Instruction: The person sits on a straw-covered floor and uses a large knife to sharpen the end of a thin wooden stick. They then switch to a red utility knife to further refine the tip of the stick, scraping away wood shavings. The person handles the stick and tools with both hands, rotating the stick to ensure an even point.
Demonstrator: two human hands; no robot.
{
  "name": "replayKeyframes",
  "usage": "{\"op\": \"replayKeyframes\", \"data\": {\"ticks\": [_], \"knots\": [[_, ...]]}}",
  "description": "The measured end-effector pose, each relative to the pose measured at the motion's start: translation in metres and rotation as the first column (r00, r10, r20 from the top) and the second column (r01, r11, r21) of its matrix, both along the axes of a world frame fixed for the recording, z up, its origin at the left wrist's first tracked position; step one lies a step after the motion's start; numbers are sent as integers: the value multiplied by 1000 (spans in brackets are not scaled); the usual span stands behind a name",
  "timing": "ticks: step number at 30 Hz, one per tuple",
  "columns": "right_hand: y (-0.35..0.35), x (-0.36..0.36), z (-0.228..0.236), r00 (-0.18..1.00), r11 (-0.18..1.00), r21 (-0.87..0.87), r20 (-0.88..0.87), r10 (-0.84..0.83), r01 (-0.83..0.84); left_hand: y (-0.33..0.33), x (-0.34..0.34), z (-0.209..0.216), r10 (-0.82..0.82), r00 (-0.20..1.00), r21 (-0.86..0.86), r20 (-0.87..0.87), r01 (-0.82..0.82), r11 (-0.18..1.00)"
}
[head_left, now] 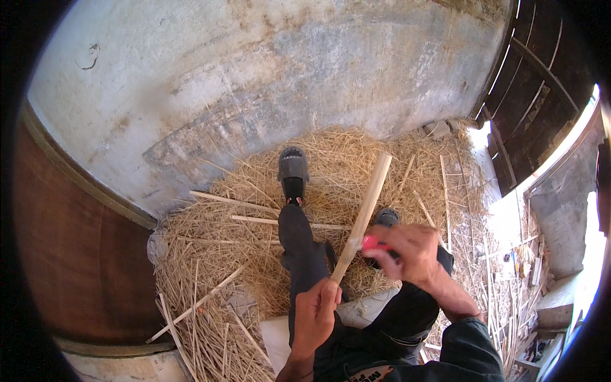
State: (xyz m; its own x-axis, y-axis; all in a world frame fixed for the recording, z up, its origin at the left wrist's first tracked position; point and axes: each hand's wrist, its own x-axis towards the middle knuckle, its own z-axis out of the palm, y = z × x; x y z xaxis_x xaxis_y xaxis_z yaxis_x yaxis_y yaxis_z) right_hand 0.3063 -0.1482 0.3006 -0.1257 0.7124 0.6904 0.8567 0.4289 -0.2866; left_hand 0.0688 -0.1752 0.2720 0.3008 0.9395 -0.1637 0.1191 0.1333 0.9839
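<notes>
While left hand [316, 310] grips stick [363, 215] (pale), right hand [410, 251] cuts.

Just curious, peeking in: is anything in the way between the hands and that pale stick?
Nothing visible. The left hand already grips the stick at its lower end, and the right hand presses a red-handled tool against it.

1. The stick [364, 215] is pale bare wood, matt and smooth along its length.
2. The tool [371, 242] at the stick has a red handle that looks like glossy plastic.
3. The straw [210, 267] is dry, rough and golden.
4. The wall [254, 83] is rough, patchy grey plaster.
5. The sandals [293, 164] look like matt grey rubber.
6. The trousers [302, 251] are dark matt cloth.
</notes>
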Motion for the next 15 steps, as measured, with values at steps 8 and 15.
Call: {"op": "replayKeyframes", "data": {"ticks": [8,15], "knots": [[39,82,31,834,862,37,-274,-478,506,-29,-21,-18,-122,992,-83,38,125,989],[14,52,20,908,942,-268,-311,-283,202,-12,-19,-27,9,999,-47,-51,-12,999]]}}
